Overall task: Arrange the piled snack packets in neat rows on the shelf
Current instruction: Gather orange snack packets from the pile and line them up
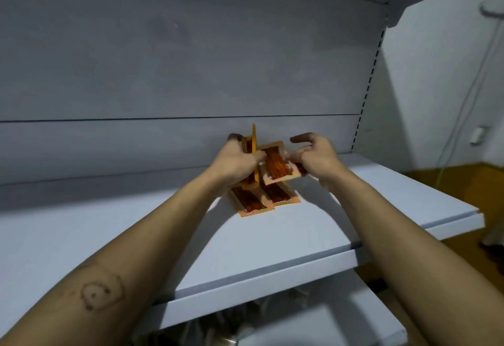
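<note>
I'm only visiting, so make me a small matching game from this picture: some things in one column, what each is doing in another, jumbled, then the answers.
Things:
1. left hand
2. right hand
3. two nearest snack packets
4. shelf

States:
A. lie flat, side by side
B. pale, bears the packets
C. grips the upright packet
D. pinches the tilted packet above the flat ones

Pairs: 1-C, 2-D, 3-A, 4-B
</note>
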Motion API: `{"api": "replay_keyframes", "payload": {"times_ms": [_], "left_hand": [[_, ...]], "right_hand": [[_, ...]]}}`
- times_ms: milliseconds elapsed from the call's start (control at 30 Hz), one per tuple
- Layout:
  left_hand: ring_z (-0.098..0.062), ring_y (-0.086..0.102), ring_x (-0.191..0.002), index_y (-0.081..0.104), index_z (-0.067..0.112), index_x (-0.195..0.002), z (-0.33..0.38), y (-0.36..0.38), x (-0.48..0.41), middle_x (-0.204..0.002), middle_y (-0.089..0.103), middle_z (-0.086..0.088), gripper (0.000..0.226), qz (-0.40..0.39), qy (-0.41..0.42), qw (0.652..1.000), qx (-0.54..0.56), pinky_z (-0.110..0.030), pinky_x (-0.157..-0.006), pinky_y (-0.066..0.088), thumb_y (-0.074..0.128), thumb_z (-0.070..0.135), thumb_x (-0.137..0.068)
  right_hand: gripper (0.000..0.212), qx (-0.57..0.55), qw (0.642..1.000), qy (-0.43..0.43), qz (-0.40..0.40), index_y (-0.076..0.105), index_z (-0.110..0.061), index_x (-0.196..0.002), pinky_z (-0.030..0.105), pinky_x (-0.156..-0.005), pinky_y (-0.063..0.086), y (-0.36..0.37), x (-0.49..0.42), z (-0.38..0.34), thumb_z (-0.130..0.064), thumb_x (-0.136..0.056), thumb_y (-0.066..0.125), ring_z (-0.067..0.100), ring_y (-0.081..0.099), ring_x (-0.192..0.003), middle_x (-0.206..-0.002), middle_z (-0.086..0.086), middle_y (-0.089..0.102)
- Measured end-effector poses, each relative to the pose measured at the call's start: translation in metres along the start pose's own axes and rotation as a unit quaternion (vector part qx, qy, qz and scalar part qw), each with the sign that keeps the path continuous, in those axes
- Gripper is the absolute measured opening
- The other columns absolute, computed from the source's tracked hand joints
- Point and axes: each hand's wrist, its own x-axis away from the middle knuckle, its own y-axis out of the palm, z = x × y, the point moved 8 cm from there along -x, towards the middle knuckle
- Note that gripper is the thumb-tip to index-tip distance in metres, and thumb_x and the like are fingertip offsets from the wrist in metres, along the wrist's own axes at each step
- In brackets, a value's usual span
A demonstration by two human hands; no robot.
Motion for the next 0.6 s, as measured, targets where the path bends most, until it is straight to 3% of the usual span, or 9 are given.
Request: {"api": "replay_keyframes", "payload": {"times_ms": [100, 167, 233, 333, 367, 433, 500, 567, 600], "left_hand": [[-0.032, 0.067, -0.073, 0.048, 0.015, -0.088, -0.006, 0.006, -0.006, -0.083, 0.063, -0.015, 0.02, 0.002, -0.021, 0.999, 0.035, -0.051, -0.074, 0.059, 0.066, 0.018, -0.094], [-0.025, 0.064, -0.063, 0.057, 0.009, -0.087, -0.005, 0.003, -0.014, -0.071, 0.061, -0.008, 0.027, 0.034, -0.001, 0.999, -0.006, -0.04, -0.061, 0.06, 0.074, 0.03, -0.088], [-0.019, 0.057, -0.052, 0.059, 0.007, -0.085, -0.01, 0.004, -0.018, -0.059, 0.055, -0.003, 0.042, 0.05, -0.002, 0.998, -0.027, -0.026, -0.047, 0.049, 0.074, 0.046, -0.085], [-0.014, 0.051, -0.037, 0.05, 0.007, -0.086, -0.026, 0.011, -0.024, -0.052, 0.051, -0.002, 0.058, 0.053, -0.042, 0.997, -0.022, -0.021, -0.042, 0.042, 0.057, 0.064, -0.089], [-0.013, 0.051, -0.036, 0.051, 0.006, -0.085, -0.03, 0.012, -0.024, -0.051, 0.052, -0.002, 0.055, 0.05, -0.05, 0.997, -0.013, -0.021, -0.04, 0.042, 0.05, 0.06, -0.095], [-0.016, 0.057, -0.044, 0.055, 0.006, -0.088, -0.031, 0.014, -0.024, -0.061, 0.059, -0.007, 0.04, 0.046, -0.043, 0.998, 0.029, -0.023, -0.041, 0.047, 0.045, 0.041, -0.104], [-0.026, 0.068, -0.067, 0.059, 0.007, -0.094, -0.028, 0.013, -0.024, -0.083, 0.066, -0.019, 0.018, 0.047, -0.027, 0.997, 0.047, -0.033, -0.056, 0.057, 0.046, 0.015, -0.104], [-0.034, 0.07, -0.085, 0.061, 0.008, -0.091, -0.027, 0.014, -0.026, -0.094, 0.068, -0.022, 0.015, 0.05, -0.03, 0.997, 0.052, -0.047, -0.077, 0.058, 0.049, 0.002, -0.096], [-0.034, 0.071, -0.087, 0.062, 0.007, -0.096, -0.025, 0.017, -0.027, -0.097, 0.07, -0.02, 0.011, 0.045, -0.034, 0.996, 0.071, -0.051, -0.08, 0.058, 0.053, 0.0, -0.094]], "right_hand": [[0.028, 0.0, 0.999, 0.03, 0.018, 0.059, -0.004, -0.116, 0.027, -0.049, 0.05, -0.027, -0.011, 0.016, 0.005, -0.09, 0.062, 0.021, 0.064, -0.062, -0.083, 0.015, 0.068], [0.024, 0.037, 0.997, 0.06, -0.001, 0.061, -0.005, -0.114, 0.028, -0.053, 0.05, -0.038, -0.02, 0.031, 0.003, -0.091, 0.06, 0.021, 0.065, -0.07, -0.088, 0.013, 0.067], [0.02, 0.099, 0.991, 0.086, -0.027, 0.065, -0.007, -0.108, 0.029, -0.058, 0.05, -0.042, -0.026, 0.047, 0.001, -0.09, 0.061, 0.021, 0.064, -0.074, -0.09, 0.011, 0.067], [0.012, 0.193, 0.977, 0.093, -0.017, 0.069, -0.009, -0.092, 0.024, -0.051, 0.044, -0.041, -0.029, 0.064, 0.002, -0.087, 0.066, 0.014, 0.057, -0.06, -0.072, 0.005, 0.063], [0.011, 0.21, 0.973, 0.091, -0.02, 0.07, -0.009, -0.09, 0.023, -0.051, 0.044, -0.036, -0.028, 0.068, 0.001, -0.087, 0.065, 0.014, 0.057, -0.06, -0.071, 0.004, 0.063], [0.009, 0.287, 0.955, 0.074, -0.028, 0.071, -0.013, -0.092, 0.028, -0.064, 0.051, -0.029, -0.032, 0.075, -0.007, -0.09, 0.065, 0.017, 0.062, -0.077, -0.085, 0.005, 0.067], [0.013, 0.353, 0.935, 0.04, 0.007, 0.072, -0.015, -0.101, 0.036, -0.082, 0.054, -0.033, -0.037, 0.069, -0.021, -0.091, 0.067, 0.021, 0.063, -0.093, -0.101, 0.004, 0.07], [0.029, 0.302, 0.952, 0.002, 0.04, 0.069, -0.015, -0.11, 0.036, -0.085, 0.053, -0.038, -0.036, 0.048, -0.038, -0.094, 0.064, 0.022, 0.064, -0.098, -0.108, 0.003, 0.071], [0.036, 0.241, 0.97, -0.015, 0.026, 0.067, -0.015, -0.113, 0.034, -0.082, 0.052, -0.037, -0.034, 0.035, -0.045, -0.094, 0.062, 0.021, 0.065, -0.097, -0.108, 0.003, 0.071]]}}
